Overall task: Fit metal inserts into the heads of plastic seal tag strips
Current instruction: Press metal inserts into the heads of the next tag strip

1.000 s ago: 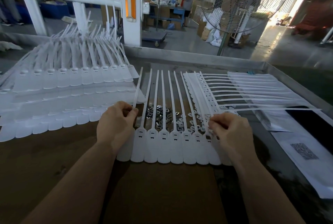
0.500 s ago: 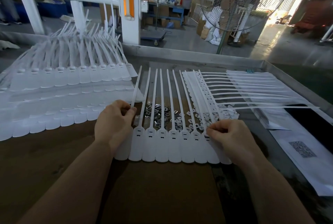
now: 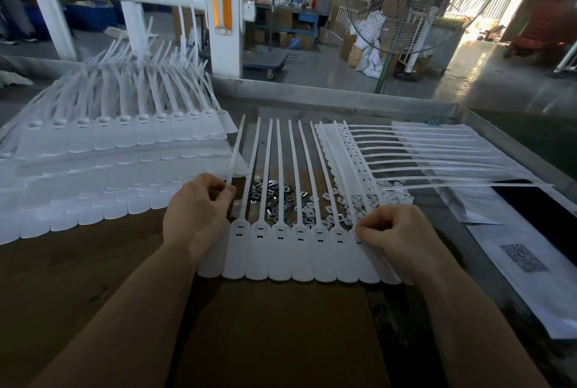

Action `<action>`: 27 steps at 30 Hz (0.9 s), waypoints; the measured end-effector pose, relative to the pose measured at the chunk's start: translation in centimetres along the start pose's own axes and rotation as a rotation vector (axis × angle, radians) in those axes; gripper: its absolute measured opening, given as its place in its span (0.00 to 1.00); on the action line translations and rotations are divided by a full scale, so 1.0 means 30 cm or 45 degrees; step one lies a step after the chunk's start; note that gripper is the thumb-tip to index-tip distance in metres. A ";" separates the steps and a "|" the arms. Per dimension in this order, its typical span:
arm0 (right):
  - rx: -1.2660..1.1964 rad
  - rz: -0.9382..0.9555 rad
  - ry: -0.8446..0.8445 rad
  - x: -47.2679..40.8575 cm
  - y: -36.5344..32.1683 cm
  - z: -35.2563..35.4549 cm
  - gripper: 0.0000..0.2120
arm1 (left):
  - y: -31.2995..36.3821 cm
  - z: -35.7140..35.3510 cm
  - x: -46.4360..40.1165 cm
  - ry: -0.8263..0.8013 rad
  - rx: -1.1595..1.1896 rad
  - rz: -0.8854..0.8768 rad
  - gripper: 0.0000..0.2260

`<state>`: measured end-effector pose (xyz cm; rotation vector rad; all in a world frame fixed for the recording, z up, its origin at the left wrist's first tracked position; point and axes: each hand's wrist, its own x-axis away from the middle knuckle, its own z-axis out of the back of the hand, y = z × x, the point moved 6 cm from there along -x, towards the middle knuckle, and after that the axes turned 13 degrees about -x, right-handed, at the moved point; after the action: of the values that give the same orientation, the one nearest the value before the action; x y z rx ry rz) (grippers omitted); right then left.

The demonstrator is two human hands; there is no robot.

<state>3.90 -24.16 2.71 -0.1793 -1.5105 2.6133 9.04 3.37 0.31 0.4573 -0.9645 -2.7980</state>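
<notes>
In the head view, a joined row of white seal tag strips (image 3: 299, 250) is lying flat on the brown table (image 3: 93, 278), tails pointing away from the person. The left hand (image 3: 198, 215) is pinching the thin tail of the leftmost strip between curled fingers. The right hand (image 3: 396, 237) is curling its fingertips on a strip head at the right end of the row. A pile of metal inserts (image 3: 274, 197) is lying under the tails, between both hands.
</notes>
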 end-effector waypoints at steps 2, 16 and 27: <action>0.013 -0.015 -0.002 -0.002 0.002 -0.001 0.05 | 0.000 -0.001 0.000 0.000 0.001 0.002 0.07; -0.017 -0.045 0.039 -0.012 0.009 -0.004 0.08 | 0.000 -0.001 0.002 0.008 -0.017 0.007 0.08; 0.200 0.086 0.102 -0.024 0.009 -0.012 0.04 | 0.002 0.001 0.001 0.015 -0.014 0.016 0.08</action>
<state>4.65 -24.12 2.32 -0.3213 -1.2894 2.7265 9.00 3.31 0.36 0.4637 -0.9453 -2.7847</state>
